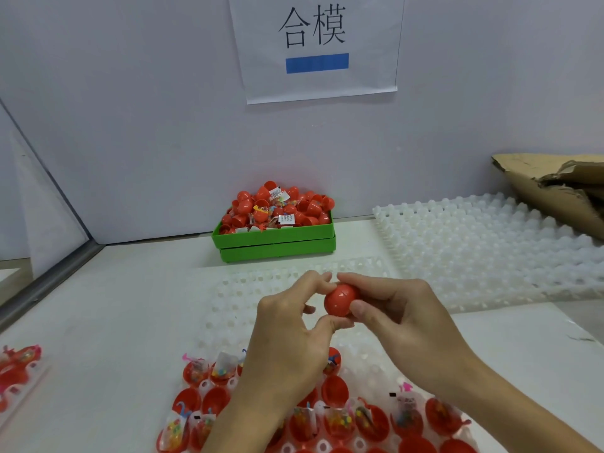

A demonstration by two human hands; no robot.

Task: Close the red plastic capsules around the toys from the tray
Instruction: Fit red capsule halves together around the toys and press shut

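Note:
A red plastic capsule (340, 299) is held up above the white dimpled tray (248, 299), and it looks closed into a ball. My left hand (291, 335) pinches its left side between thumb and fingertips. My right hand (402, 317) grips its right side, thumb in front and fingers over the top. Below my wrists, the near part of the tray holds several open red capsule halves (372, 423) with small bagged toys and candy (224, 367) in them. My arms hide part of those rows.
A green bin (274, 243) heaped with red capsules stands against the back wall. A second white dimpled tray (490, 243) lies at the right, with torn cardboard (555, 188) behind it. More red capsule parts (16, 371) sit at the left edge. A paper sign (315, 44) hangs above.

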